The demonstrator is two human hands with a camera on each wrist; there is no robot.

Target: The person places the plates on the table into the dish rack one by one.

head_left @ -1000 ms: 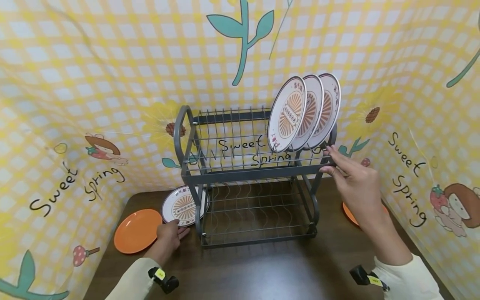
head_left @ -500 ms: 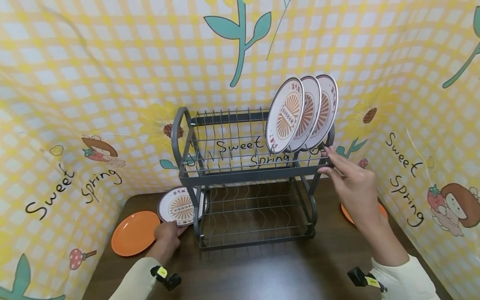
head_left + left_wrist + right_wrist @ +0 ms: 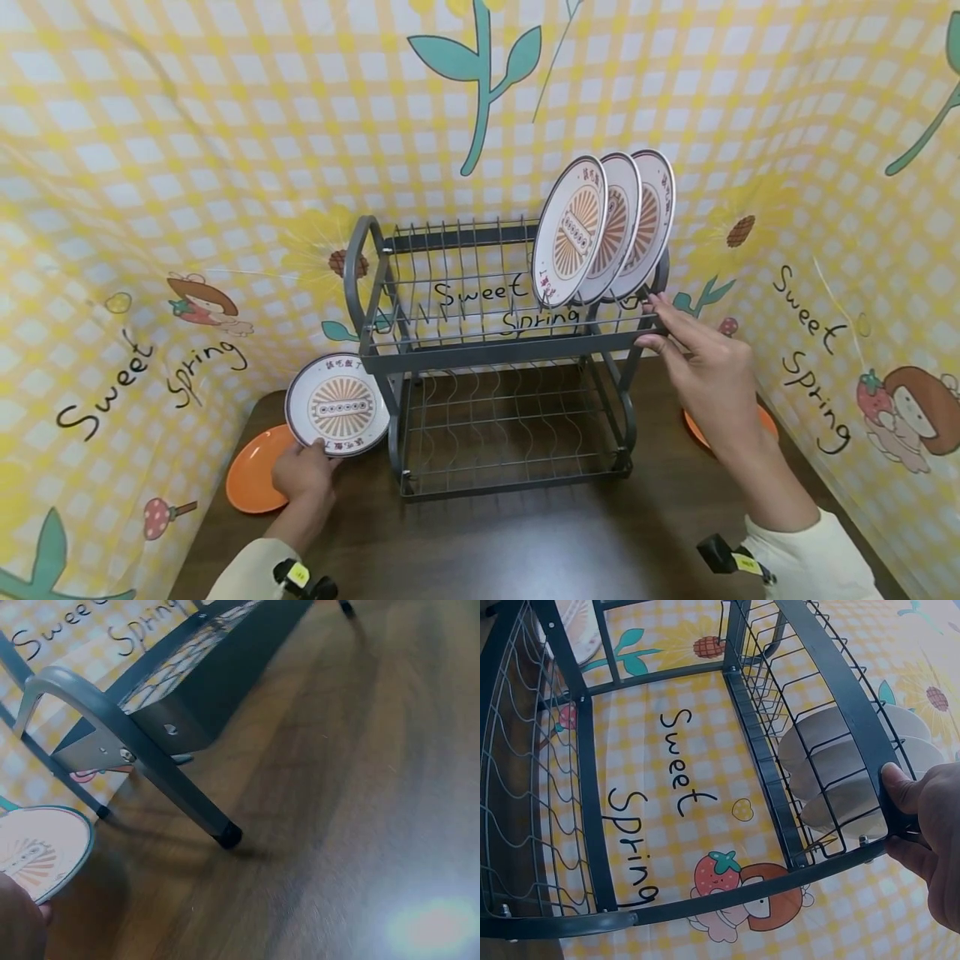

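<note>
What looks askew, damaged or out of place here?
Nothing stands out. Three patterned plates lean in the upper tier of the rack; the left hand holds a fourth plate, tilted; the right hand grips the rack's end. No spill or breakage shows.

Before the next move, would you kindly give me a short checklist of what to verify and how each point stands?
1. Plate held: ok; the left hand pinches the patterned plate at its near edge.
2. Rack steadied: ok; the right hand grips the front right corner of the dish rack.
3. Room on the upper tier: ok; the slots left of the three plates hold no plate.
4. Held plate turned like those three: not ok; it is tilted with its face toward the head camera.
5. Held plate clear of the rack: cannot tell; their outlines overlap in the head view.
</note>
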